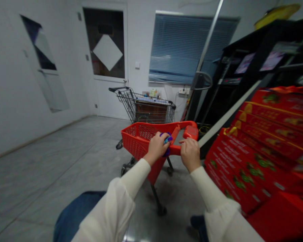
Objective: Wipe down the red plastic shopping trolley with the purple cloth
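Note:
A red plastic shopping cart (136, 143) with perforated basket walls stands in front of me on dark legs and casters. My left hand (157, 145) is closed at the cart's near side, on a crumpled purple and light-blue cloth (167, 138) pressed against the red rim. Much of the cloth is hidden behind my fingers. My right hand (190, 153) has its fingers curled over the red handle frame, just below a red block (191, 132) at the handle's corner.
A black wire shopping cart (146, 107) stands behind the red one, with small items on a tabletop (151, 99) beyond. Stacked red boxes (252, 161) crowd the right side, near a black shelf (257, 50). A door (111, 97) is at the back left.

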Tool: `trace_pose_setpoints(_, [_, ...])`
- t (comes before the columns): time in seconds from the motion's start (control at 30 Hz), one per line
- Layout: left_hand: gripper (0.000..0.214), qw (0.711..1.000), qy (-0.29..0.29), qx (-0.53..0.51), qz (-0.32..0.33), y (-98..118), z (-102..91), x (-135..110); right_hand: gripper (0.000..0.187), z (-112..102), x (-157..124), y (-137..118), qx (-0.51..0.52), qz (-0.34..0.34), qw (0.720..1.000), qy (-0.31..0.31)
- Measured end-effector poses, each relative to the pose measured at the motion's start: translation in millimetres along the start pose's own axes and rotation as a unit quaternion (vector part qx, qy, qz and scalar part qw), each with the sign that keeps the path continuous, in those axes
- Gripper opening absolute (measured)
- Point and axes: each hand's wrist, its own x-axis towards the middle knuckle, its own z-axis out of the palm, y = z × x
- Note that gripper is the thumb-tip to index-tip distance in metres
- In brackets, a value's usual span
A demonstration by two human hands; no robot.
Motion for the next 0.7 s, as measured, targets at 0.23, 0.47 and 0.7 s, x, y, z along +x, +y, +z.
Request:
trace_pose_setpoints(0.23, [0.032,0.998,-0.029,0.048,-0.036,-7.3,-10.4,5.8,0.039,-1.8,-6.0,-11.7,0.019,-0.014,0.999,0.028])
trace_pose_setpoints(0.47, [0.032,0.991,-0.034,0.105,-0.082,-20.2,-19.3,9.2,0.035,10.4,-10.3,-45.0,0.002,0.01,0.998,0.063])
trace_pose_setpoints(0.7, [0.034,0.991,-0.05,0.112,-0.053,-20.6,-29.7,5.0,0.041,-2.9,2.4,-28.9,0.033,-0.032,0.998,-0.044])
